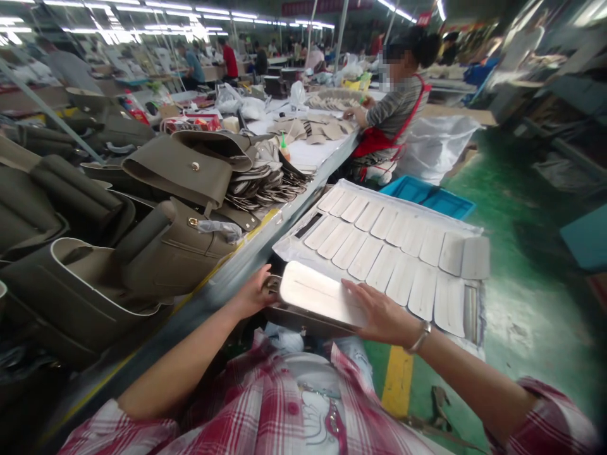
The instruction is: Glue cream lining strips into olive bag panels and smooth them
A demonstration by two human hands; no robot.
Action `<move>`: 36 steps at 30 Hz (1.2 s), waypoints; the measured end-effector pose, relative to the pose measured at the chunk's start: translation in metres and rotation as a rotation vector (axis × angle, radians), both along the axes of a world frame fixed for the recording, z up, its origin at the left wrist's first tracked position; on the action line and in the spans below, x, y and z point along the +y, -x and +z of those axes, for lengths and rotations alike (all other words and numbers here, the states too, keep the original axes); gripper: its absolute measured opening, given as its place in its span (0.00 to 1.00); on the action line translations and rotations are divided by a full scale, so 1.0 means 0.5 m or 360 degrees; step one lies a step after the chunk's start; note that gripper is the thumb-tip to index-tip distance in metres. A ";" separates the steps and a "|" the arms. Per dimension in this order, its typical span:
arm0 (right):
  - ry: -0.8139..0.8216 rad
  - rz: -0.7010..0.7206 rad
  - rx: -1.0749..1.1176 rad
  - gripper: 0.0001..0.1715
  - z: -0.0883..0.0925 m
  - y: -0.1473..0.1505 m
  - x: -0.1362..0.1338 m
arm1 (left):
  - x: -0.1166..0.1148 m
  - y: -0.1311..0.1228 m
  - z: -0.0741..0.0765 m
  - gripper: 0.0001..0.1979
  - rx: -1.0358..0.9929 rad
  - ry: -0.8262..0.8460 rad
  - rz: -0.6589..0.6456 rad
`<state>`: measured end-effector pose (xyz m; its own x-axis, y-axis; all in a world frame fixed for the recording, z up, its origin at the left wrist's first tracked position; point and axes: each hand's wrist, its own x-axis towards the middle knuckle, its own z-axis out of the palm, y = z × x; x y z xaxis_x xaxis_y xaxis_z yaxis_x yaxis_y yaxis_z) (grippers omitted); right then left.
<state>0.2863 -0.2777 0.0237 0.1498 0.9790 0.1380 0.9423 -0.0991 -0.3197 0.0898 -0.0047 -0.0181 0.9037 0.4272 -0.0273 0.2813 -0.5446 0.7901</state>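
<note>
Across my lap lies a long white panel (317,289) with rounded corners and a thin line down its middle. Beneath it shows the dark edge of a brown leather-like bag piece (310,318). My left hand (253,292) is closed on the brown piece at the panel's left end; part of its grip is hidden. At the right end my right hand (385,315) is closed over the panel, fingers on top and the thumb side hidden. Just beyond, rows of similar white panels (379,268) fill a shallow tray (284,246) lined with whitish plastic.
On my left, brown bags (184,243) crowd a long table (246,253) with a yellow-striped edge. Behind them sit stacked flat pieces (265,180) and a small bottle (284,146). A blue crate (427,197) stands past the tray. Further off, a co-worker (396,114) sits at the table.
</note>
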 end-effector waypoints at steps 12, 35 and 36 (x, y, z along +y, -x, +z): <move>-0.0575 -0.0451 -0.0136 0.52 -0.036 0.035 0.031 | -0.086 0.025 0.119 0.07 -0.0441 -0.1268 0.0195; 0.0221 -0.0074 -0.1219 0.47 0.005 0.074 0.027 | 0.006 0.028 -0.020 0.18 -0.0321 0.0486 0.0589; 0.0257 -0.0056 -0.1224 0.47 0.008 0.079 0.030 | 0.003 0.025 -0.012 0.17 -0.0386 0.0520 0.0597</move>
